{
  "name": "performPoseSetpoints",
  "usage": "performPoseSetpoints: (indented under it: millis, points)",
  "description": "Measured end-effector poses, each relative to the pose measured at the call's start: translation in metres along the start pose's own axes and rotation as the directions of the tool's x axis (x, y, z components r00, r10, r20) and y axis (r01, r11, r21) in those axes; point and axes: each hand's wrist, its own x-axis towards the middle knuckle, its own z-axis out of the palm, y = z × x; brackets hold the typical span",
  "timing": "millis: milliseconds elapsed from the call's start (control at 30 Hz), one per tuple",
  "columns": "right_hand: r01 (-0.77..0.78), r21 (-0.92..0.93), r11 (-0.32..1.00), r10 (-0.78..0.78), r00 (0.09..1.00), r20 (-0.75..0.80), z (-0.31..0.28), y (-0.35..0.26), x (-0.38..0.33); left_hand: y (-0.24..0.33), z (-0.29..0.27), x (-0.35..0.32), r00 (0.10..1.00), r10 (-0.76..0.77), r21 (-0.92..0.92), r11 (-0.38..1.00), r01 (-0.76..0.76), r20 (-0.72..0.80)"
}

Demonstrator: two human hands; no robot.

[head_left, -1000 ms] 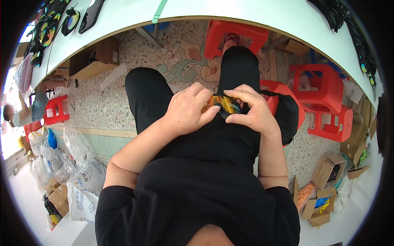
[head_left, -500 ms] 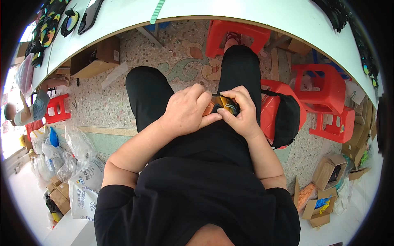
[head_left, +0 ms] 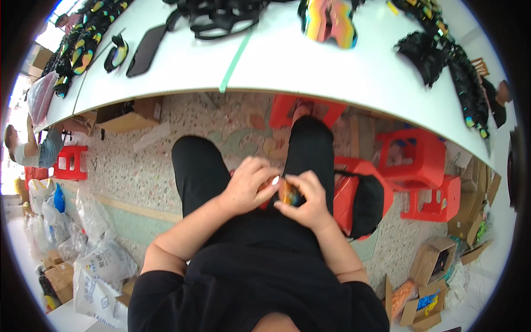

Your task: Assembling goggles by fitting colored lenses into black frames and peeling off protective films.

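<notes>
Over my lap, my right hand (head_left: 307, 199) closes around goggles with a shiny orange-yellow lens (head_left: 288, 193), thumb below and fingers above. Most of the goggles are hidden by that hand. Just to the left, my left hand (head_left: 249, 185) has its fingers bent in a pinch beside the lens. A bright white spot shows at its fingertips; what it grips, if anything, is too small and blurred to name. A slim gap separates the two hands.
Ahead curves a white table (head_left: 182, 74) bearing mirrored goggles (head_left: 330, 25), black straps (head_left: 224, 16) and a dark phone (head_left: 147, 51). At right are red stools (head_left: 415, 157) and a black bag (head_left: 367, 205). Plastic bags (head_left: 105, 276) lie left; another person (head_left: 33, 146) sits far left.
My view has tilted up, so more of the tabletop shows. The left fingers, earlier touching the goggles, are now slightly apart from the lens, and the goggles have turned in my right hand.
</notes>
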Motion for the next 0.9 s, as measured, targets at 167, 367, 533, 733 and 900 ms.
performPoseSetpoints:
  millis: [167, 367, 533, 733, 900]
  points:
    - [0.018, -0.067, 0.998, -0.021, 0.999, -0.038, 0.009, -0.009, 0.001, 0.002, 0.014, -0.005, 0.963, -0.240, -0.132, 0.966, 0.223, -0.125]
    - [-0.167, 0.112, 0.980, 0.182, 0.974, -0.138, 0.008, -0.006, -0.002, -0.021, 0.004, 0.004, 0.584, -0.811, -0.861, 0.274, 0.429, 0.033]
    - [-0.229, 0.370, 0.900, 0.341, 0.900, -0.273, 0.021, 0.005, 0.003, -0.013, 0.003, -0.021, 0.479, -0.875, -0.971, 0.045, 0.233, 0.074]
    - [-0.203, 0.327, 0.923, 0.268, 0.948, -0.170, 0.051, -0.003, 0.006, 0.009, 0.016, -0.020, 0.749, -0.494, -0.897, -0.254, 0.361, 0.442]
    - [-0.216, 0.216, 0.952, 0.249, 0.958, -0.141, 0.059, -0.001, 0.007, 0.000, 0.028, -0.023, 0.726, -0.561, -0.914, -0.317, 0.254, 0.397]
